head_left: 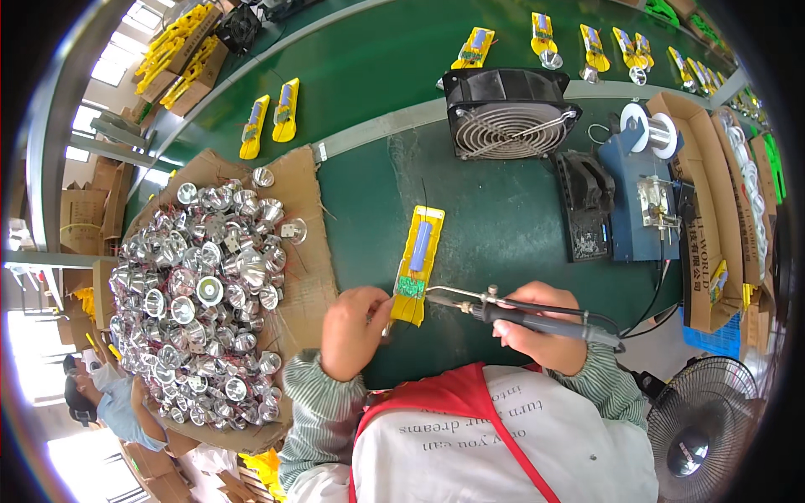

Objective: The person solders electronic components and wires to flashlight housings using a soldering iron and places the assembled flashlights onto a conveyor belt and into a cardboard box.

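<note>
A yellow plastic housing (408,311) lies on the green bench in front of me. It bears a blue cylindrical battery (422,246) and, nearer me, a small green circuit board (411,287). My right hand (545,339) is wrapped round a soldering iron (537,323) with a thin solder-feed tube along it. The iron's tip reaches the right side of the circuit board; whether it touches cannot be made out. Beside the housing's lower left edge, my left hand (354,331) is closed in a pinch. A small shiny bit shows below its fingers, too little to name.
Many silver reflector cups (201,289) are heaped on cardboard (310,277) at left. Beyond the housing stands a black fan (511,117). A blue solder feeder (641,201) with a wire spool (650,132) is at right. More yellow housings (285,111) lie along the far belt.
</note>
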`<state>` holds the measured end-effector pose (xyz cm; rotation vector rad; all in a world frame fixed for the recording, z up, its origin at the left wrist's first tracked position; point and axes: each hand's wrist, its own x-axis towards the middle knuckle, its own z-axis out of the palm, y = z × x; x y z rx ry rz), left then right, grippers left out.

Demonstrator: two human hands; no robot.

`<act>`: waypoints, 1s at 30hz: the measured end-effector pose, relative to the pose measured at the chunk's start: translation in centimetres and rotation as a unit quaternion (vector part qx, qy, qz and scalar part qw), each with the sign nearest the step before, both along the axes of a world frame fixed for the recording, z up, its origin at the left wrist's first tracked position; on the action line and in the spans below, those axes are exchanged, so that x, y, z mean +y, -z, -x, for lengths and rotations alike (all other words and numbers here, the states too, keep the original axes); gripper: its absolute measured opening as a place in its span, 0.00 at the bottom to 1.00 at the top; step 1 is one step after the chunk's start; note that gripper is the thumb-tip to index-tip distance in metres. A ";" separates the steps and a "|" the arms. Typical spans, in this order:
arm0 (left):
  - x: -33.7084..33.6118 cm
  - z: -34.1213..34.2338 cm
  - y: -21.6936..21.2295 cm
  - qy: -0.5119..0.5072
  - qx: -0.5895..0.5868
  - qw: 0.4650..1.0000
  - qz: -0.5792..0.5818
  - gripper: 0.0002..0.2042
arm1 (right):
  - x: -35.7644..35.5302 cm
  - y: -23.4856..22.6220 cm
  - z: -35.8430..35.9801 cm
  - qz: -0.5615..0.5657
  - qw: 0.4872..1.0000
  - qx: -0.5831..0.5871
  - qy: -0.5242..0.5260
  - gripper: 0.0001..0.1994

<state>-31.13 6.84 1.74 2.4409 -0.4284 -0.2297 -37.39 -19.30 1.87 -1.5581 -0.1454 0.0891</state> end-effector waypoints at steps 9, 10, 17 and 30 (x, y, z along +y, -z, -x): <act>-0.7 1.2 2.0 -0.016 -0.016 0.999 0.039 0.03 | 2.0 2.8 -1.3 -0.011 0.999 0.050 -0.008 0.07; -0.6 1.2 2.1 -0.014 -0.012 0.999 0.045 0.03 | 2.1 2.8 -1.3 -0.009 0.999 0.053 -0.008 0.07; -0.3 1.1 2.0 -0.015 0.018 0.998 0.055 0.03 | 2.5 2.7 -1.5 -0.038 0.995 0.095 0.016 0.07; -0.4 0.9 1.9 -0.005 0.010 0.999 0.042 0.03 | 2.3 2.3 -1.7 -0.051 0.992 0.118 0.022 0.07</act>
